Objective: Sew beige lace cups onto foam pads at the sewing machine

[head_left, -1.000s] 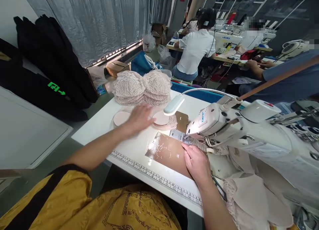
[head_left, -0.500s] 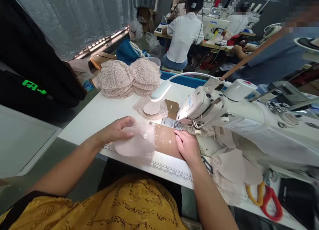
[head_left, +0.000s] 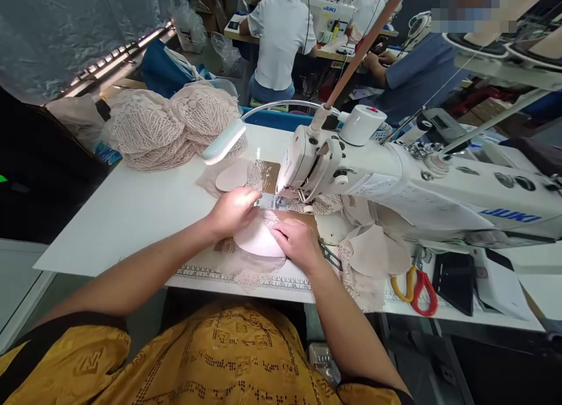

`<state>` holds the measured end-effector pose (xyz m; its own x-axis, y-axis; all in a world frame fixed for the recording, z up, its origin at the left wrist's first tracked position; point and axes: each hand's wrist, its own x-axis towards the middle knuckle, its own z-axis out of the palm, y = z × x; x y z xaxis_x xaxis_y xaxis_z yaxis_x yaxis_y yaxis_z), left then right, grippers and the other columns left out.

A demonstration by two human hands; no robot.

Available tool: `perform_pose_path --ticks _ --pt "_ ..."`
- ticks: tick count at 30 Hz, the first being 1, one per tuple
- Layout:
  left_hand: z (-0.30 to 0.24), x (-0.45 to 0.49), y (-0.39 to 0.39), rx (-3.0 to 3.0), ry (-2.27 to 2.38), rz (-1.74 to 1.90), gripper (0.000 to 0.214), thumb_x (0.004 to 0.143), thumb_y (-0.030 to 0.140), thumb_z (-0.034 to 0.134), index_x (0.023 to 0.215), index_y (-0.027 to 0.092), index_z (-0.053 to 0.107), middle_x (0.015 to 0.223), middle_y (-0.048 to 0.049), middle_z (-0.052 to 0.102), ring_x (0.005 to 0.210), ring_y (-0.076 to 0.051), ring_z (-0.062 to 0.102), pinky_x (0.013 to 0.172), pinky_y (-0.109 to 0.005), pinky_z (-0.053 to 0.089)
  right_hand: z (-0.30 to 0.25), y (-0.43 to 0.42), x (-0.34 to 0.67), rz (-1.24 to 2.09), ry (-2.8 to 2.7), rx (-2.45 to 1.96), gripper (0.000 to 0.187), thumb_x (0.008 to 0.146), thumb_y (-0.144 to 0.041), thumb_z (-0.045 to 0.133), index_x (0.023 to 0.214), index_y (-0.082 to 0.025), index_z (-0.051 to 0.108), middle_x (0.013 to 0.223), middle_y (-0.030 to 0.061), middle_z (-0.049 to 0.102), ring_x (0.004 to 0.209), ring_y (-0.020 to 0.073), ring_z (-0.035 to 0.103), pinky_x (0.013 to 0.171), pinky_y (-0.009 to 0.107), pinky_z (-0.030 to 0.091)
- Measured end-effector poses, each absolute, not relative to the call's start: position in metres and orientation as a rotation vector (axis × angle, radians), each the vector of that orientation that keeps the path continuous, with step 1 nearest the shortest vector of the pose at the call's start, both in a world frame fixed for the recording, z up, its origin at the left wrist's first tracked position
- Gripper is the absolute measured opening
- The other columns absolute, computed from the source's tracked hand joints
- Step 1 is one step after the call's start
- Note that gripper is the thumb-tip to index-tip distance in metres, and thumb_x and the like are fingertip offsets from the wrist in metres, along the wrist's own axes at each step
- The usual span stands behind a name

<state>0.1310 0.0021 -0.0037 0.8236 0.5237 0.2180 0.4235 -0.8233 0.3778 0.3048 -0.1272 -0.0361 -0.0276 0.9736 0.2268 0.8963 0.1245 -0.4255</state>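
Both hands on a pale cup (head_left: 260,243) at the near edge of the table (head_left: 132,212).
The left hand (head_left: 232,210) pinches its far rim with curled fingers and the right hand (head_left: 296,241) presses it with flat fingers, just before the sewing machine (head_left: 351,165). A lace stack (head_left: 169,124) sits beyond.

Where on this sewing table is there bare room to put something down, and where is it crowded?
Free: the wide table patch between lace stack, ruler and left hand. Crowded: at the machine, where the right hand also presses the cup, and beyond, with fabric pieces and scissors.
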Motion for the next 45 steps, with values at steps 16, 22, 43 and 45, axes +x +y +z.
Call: perform_pose_path --ticks 16,22,43,45 --pt "-0.023 0.145 -0.003 2.903 0.255 0.321 0.043 0.089 0.028 0.053 0.124 0.003 0.055 0.123 -0.0220 0.060 0.117 -0.032 0.055 0.099 -0.046 0.050 -0.036 -0.117 0.303 0.161 -1.911 -2.112 0.037 0.094 -0.026 0.049 0.128 -0.016 0.061 0.109 0.0098 0.068 0.097 0.0246 0.060 0.085 0.035 0.046" --pt "-0.028 0.148 0.007 2.873 0.206 0.262 0.052 0.090 0.035 0.054 0.128 0.001 0.053 0.134 -0.0251 0.052 0.123 -0.034 0.052 0.104 -0.046 0.047 -0.038 -0.116 0.304 0.117 -1.915 -2.116 0.036 0.093 -0.024 0.049 0.125 -0.014 0.063 0.102 0.0107 0.068 0.091 0.0242 0.060 0.080 0.034 0.045" --pt "-0.017 0.150 0.038 2.910 0.074 -0.020 0.057 0.089 0.032 0.054 0.141 0.008 0.047 0.149 -0.0180 0.042 0.136 -0.032 0.042 0.112 -0.045 0.037 -0.036 -0.113 0.303 0.098 -1.879 -2.195 0.035 0.091 -0.019 0.048 0.122 -0.016 0.066 0.102 0.0104 0.070 0.088 0.0232 0.062 0.079 0.032 0.046" --pt "-0.013 0.148 0.041 2.961 0.059 0.012 0.052 0.088 0.028 0.054 0.136 0.010 0.052 0.146 -0.0164 0.046 0.134 -0.033 0.043 0.110 -0.048 0.037 -0.037 -0.114 0.305 0.076 -1.888 -2.153 0.035 0.091 -0.016 0.046 0.119 -0.015 0.068 0.101 0.0100 0.071 0.085 0.0226 0.062 0.078 0.032 0.046"
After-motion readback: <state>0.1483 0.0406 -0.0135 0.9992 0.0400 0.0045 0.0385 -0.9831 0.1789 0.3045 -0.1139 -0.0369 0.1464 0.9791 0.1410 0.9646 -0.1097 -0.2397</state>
